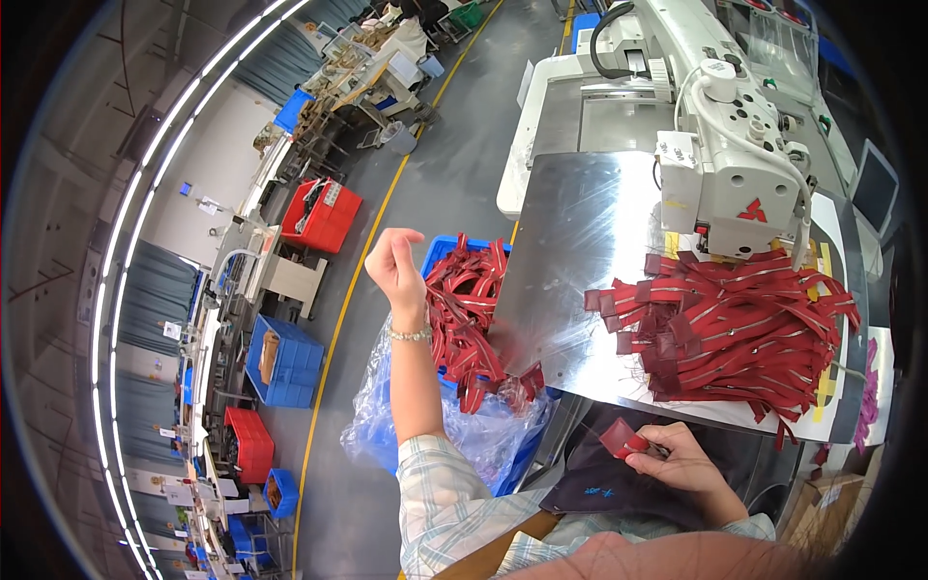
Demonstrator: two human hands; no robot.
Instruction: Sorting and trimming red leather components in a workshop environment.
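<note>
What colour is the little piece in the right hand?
Dark red. The little piece sits pinched in the right hand, seen best in the head view.

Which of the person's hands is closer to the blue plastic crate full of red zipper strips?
Left. The left hand hovers raised just beside the blue plastic crate, empty. The right hand is far off, near the lap, pinching a small red piece.

A shiny metal work plate (570,251) carries a heap of red zipper strips (744,324), perhaps under the sewing machine head (735,164).
</note>
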